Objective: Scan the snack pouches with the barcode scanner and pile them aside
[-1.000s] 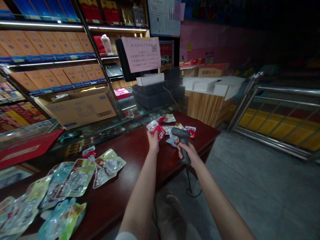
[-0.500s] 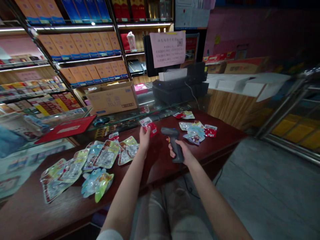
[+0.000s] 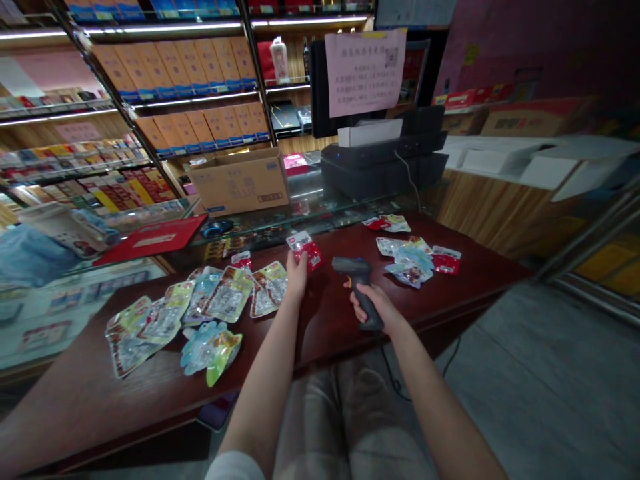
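Between the thumb and fingers of my left hand [image 3: 297, 275] is a small red and white snack packet [image 3: 311, 252], held up above the dark red table [image 3: 335, 333]. My right hand [image 3: 376, 305] is wrapped round the grip of a black barcode scanner [image 3: 367, 303], whose head points left toward the packet. Left of my left hand lies a spread of silvery and green snack packets [image 3: 227, 293], with a small red packet [image 3: 241, 260] behind them. To the right of the scanner sits another group of packets [image 3: 411, 261], with a red one [image 3: 446, 260] at its side.
Behind the table is a glass counter with a cardboard box [image 3: 243, 183], a red folder [image 3: 153, 239] and a black mouse [image 3: 217, 227]. A monitor with a pink notice [image 3: 365, 73] stands over a black cash register [image 3: 375, 170]. The scanner's cable [image 3: 393, 373] hangs below the table edge.
The camera view has shifted, so the scene sits further right and slightly higher. Both hands keep their holds on the packet and the scanner, with little movement relative to the table.
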Demonstrator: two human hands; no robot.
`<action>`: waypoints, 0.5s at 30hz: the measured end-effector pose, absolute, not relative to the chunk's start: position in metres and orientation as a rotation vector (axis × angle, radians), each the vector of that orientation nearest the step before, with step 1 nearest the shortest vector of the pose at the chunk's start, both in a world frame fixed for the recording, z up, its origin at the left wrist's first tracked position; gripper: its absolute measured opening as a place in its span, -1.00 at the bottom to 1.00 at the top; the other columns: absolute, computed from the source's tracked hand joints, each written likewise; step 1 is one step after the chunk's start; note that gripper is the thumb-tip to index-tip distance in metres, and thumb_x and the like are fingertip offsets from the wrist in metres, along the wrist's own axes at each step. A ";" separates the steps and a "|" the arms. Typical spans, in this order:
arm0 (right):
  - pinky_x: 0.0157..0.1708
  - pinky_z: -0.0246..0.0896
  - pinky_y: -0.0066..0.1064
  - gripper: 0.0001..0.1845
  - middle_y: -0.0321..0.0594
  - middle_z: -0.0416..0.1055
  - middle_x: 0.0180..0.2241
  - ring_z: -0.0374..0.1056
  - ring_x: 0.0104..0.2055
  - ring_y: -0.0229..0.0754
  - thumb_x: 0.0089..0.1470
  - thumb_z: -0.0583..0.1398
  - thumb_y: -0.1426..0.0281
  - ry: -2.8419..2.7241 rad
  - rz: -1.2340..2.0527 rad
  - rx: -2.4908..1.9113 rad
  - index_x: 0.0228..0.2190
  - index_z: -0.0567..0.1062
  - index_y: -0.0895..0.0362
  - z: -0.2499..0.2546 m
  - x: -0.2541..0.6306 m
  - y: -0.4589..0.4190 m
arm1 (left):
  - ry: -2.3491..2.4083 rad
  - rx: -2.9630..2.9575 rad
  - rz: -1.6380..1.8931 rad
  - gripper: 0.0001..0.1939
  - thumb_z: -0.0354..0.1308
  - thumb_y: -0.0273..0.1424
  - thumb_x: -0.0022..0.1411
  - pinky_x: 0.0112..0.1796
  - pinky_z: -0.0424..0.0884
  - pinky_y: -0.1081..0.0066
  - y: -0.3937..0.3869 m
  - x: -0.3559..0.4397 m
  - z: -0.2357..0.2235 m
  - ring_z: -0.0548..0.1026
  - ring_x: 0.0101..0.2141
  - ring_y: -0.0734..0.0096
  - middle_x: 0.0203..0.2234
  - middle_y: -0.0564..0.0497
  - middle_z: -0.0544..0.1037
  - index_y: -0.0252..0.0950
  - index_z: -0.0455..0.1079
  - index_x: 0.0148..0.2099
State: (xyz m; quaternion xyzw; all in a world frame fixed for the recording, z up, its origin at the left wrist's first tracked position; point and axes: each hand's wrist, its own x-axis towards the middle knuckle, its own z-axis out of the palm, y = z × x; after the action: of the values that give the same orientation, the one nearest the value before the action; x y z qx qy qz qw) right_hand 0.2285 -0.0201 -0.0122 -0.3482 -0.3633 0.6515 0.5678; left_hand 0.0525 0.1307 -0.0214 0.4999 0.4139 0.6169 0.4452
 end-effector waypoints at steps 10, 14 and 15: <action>-0.73 -0.01 -0.49 -0.55 -0.47 0.29 -0.63 0.09 -0.76 -0.40 -0.02 0.31 0.08 -0.860 1.523 -0.842 -0.21 0.45 0.15 -0.012 0.228 -0.021 | 1.015 1.202 1.518 -0.73 0.17 -0.27 0.20 -0.08 0.49 0.27 0.128 0.054 -0.023 0.57 -0.17 0.26 -0.21 -0.04 0.59 -0.24 0.37 -0.07; -0.74 -0.03 -0.50 -0.53 -0.48 0.28 -0.63 0.08 -0.77 -0.41 -0.04 0.32 0.08 -0.849 1.534 -0.831 -0.22 0.43 0.14 -0.013 0.229 -0.019 | 1.017 1.190 1.512 -0.70 0.18 -0.24 0.20 -0.09 0.49 0.30 0.129 0.054 -0.024 0.58 -0.18 0.28 -0.21 -0.03 0.59 -0.24 0.37 -0.05; -0.75 -0.04 -0.51 -0.53 -0.49 0.28 -0.64 0.08 -0.77 -0.41 -0.04 0.32 0.08 -0.846 1.536 -0.826 -0.21 0.42 0.14 -0.014 0.229 -0.018 | 1.019 1.190 1.514 -0.70 0.19 -0.23 0.20 -0.09 0.49 0.30 0.130 0.054 -0.024 0.58 -0.19 0.29 -0.22 -0.03 0.59 -0.25 0.38 -0.06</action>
State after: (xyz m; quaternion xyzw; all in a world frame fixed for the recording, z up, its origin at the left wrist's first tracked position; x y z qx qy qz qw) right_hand 0.2289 -0.0185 -0.0136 -0.3512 -0.3597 0.6534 0.5660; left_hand 0.0539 0.1298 -0.0240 0.4842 0.4145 0.6159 0.4631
